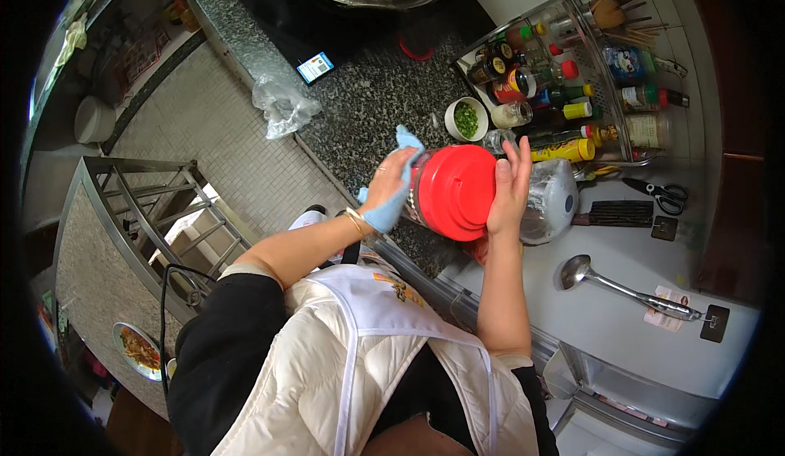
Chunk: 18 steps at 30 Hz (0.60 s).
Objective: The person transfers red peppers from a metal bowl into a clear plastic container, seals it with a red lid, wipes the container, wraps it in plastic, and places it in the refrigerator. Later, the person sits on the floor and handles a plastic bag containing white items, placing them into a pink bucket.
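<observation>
A large jar with a red plastic lid (451,192) is held between my two hands in front of my chest, tilted so that the lid faces up towards me. My left hand (390,183) presses a light-blue cloth (392,208) against the side of the jar. On the other side, my right hand (510,195) steadies the jar with its palm and thumb at the lid's rim, the other fingers pointing up. Most of the jar's body is hidden under the lid and the hands.
Beyond the jar, a white bowl of chopped greens (466,119) stands on the granite counter (368,106). A rack of sauce bottles (552,100) is at the right. A crumpled plastic bag (282,106) lies on the counter's edge. A ladle (631,290) and scissors (665,198) hang at right.
</observation>
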Tool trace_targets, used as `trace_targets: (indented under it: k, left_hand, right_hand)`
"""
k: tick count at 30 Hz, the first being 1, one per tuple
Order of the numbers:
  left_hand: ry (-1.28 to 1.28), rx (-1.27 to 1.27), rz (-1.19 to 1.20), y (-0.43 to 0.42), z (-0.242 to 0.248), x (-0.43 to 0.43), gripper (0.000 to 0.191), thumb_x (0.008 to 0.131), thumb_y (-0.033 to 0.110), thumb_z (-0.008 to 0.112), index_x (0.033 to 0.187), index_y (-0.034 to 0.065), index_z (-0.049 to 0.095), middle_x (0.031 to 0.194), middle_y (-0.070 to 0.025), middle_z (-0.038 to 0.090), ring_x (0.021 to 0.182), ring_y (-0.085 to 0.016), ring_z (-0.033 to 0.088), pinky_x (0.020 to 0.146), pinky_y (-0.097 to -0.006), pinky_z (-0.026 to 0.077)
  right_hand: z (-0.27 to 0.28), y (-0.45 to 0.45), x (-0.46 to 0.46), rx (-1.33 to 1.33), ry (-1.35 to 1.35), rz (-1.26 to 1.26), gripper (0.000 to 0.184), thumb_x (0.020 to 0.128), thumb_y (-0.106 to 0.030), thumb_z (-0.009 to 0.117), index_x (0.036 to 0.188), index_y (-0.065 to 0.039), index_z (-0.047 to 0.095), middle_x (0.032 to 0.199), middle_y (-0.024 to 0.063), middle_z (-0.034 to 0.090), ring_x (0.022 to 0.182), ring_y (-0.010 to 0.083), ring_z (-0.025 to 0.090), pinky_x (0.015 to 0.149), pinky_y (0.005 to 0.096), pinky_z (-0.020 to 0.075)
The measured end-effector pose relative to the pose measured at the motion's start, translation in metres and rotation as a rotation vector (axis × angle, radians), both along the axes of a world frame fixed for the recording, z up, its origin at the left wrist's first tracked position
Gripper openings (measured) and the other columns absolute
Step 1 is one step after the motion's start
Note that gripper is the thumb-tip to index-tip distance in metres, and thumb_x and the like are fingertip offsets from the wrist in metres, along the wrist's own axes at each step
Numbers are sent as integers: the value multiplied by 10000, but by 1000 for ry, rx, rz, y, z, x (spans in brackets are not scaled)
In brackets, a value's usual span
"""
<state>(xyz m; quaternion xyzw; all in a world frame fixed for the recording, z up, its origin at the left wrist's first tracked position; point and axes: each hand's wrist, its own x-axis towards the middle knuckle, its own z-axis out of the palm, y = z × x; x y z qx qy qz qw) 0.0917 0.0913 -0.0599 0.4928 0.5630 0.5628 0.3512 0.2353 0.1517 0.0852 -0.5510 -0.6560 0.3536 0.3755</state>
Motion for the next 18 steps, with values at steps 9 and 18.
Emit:
trace_targets:
  k: [9, 18]
  left_hand:
    - [308, 361, 19, 12, 118, -8, 391, 832, 66, 514, 1219, 19, 533, 1202, -196, 530, 1102, -377, 515, 967, -436, 405]
    - [38, 163, 114, -11, 103, -24, 483, 814, -8, 430, 1293, 45, 468, 1378, -228, 356, 1299, -428, 296, 1095, -479, 221]
  right_hand:
    - [5, -20, -18, -189, 316, -125, 479, 994, -275, 356, 1324, 60, 445, 1355, 180, 466, 1225, 243, 463, 1056, 358, 332]
    - [-2, -38, -57, -63, 555, -224, 489, 927, -102, 337, 1392, 48, 343, 1470, 178, 314, 1342, 261, 325, 1107, 377, 255]
